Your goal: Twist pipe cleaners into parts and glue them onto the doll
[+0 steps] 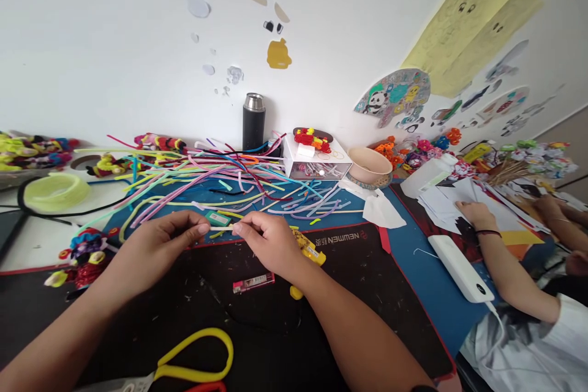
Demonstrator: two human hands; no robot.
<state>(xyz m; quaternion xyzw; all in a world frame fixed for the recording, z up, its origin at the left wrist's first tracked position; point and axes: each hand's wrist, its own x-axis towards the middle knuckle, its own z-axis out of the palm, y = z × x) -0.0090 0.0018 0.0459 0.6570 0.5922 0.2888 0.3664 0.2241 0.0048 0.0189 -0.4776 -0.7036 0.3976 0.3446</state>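
Stretched level between my two hands is a short pale stick (221,229), too thin for me to tell its material. My left hand (168,239) pinches one end with thumb and forefinger, and my right hand (269,239) pinches the other. Just behind the stick lies a small green packet (217,218). A pink lead case (253,282) rests on the black mat (184,300) below my hands. My right wrist partly hides a yellow tool (309,248). Scissors with yellow handles (197,355) lie near the front edge of view.
Behind my hands spreads a tangle of coloured pipe cleaners (184,180). A black thermos (254,122), a white box (316,162) and a beige bowl (370,162) stand by the wall. On the right, a co-worker's hand (478,215) touches papers beside a white glue gun (459,268).
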